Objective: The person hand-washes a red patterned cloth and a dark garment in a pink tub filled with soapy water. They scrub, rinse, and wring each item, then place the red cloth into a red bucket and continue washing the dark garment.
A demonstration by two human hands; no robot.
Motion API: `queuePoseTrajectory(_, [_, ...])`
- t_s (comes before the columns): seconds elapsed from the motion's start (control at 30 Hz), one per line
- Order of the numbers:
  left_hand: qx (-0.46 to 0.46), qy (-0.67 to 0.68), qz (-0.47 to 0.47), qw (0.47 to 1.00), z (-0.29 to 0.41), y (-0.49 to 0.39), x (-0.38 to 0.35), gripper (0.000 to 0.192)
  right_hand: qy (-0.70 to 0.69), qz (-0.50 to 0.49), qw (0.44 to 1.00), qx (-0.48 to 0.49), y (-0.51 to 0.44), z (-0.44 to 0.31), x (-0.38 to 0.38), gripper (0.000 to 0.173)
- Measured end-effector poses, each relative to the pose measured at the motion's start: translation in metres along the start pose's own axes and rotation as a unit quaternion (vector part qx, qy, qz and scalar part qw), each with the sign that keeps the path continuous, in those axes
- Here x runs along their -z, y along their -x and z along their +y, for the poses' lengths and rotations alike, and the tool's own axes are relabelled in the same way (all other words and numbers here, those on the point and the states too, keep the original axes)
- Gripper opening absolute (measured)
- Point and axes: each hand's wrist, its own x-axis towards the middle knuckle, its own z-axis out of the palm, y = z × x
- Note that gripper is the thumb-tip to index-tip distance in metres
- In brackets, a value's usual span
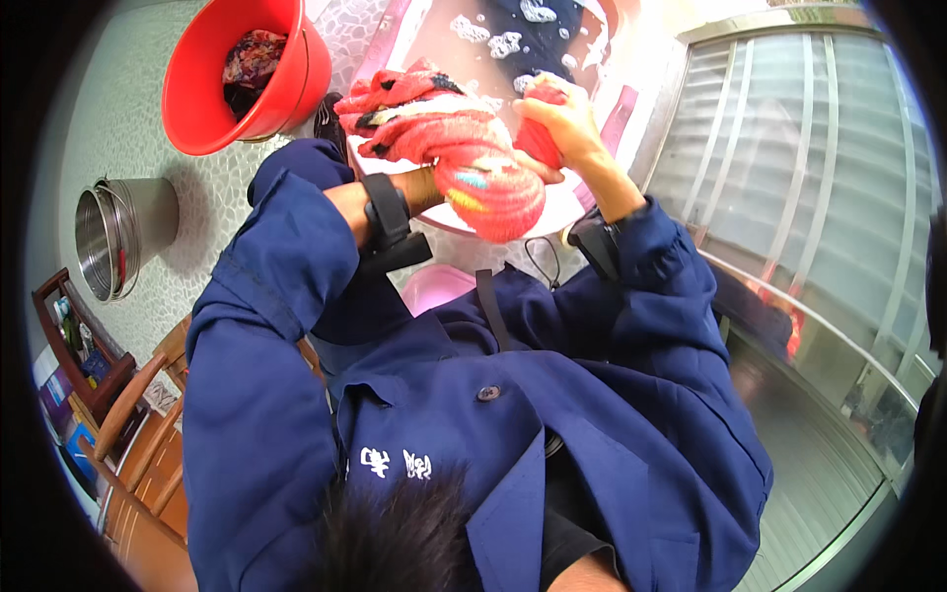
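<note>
A red patterned towel-like cloth (422, 122), twisted on itself, hangs over the near rim of a pink and white basin (370, 44). My right hand (566, 122) is closed around its right end. My left forearm passes beneath the twisted cloth; most of my left hand (538, 169) is hidden by it, with only fingers showing under the right end, against the cloth. Behind the cloth, the basin holds cloudy water with foam (505, 44) and a dark fabric (544, 26) partly under the surface.
A red bucket (314, 70) with dark and patterned cloth inside stands left of the basin. A metal pail (152, 218) lies or stands farther left. At lower left is a wooden chair (144, 436). A framed glass panel (799, 133) borders the right side. A pink vessel (436, 287) sits below the basin.
</note>
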Motion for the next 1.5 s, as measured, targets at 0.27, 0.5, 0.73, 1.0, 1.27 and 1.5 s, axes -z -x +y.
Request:
queuePoseTrajectory(0.27, [0.093,-0.227,0.068,0.967,-0.059,-0.038,0.024,0.042,0.303,0.033,0.95,0.064,0.005,0.061,-0.017,0.009])
queuePoseTrajectory(0.5, [0.12,-0.295,0.086,0.944,-0.081,-0.052,0.037,0.043,0.292,0.043,0.954,0.047,0.023,0.086,-0.009,0.01])
queuePoseTrajectory(0.73, [0.123,-0.319,0.088,0.936,-0.09,-0.058,0.036,0.044,0.278,0.068,0.958,0.033,0.033,0.104,-0.001,0.011])
queuePoseTrajectory(1.0, [0.125,-0.346,0.101,0.924,-0.096,-0.05,0.039,0.046,0.274,0.096,0.957,0.025,0.039,0.117,0.011,0.012])
queuePoseTrajectory(1.27, [0.112,-0.369,0.122,0.914,-0.1,-0.044,0.034,0.047,0.276,0.122,0.953,0.015,0.027,0.127,0.018,0.013])
queuePoseTrajectory(1.5, [0.105,-0.387,0.122,0.908,-0.108,-0.055,0.027,0.048,0.276,0.147,0.95,0.006,0.01,0.138,0.02,0.014])
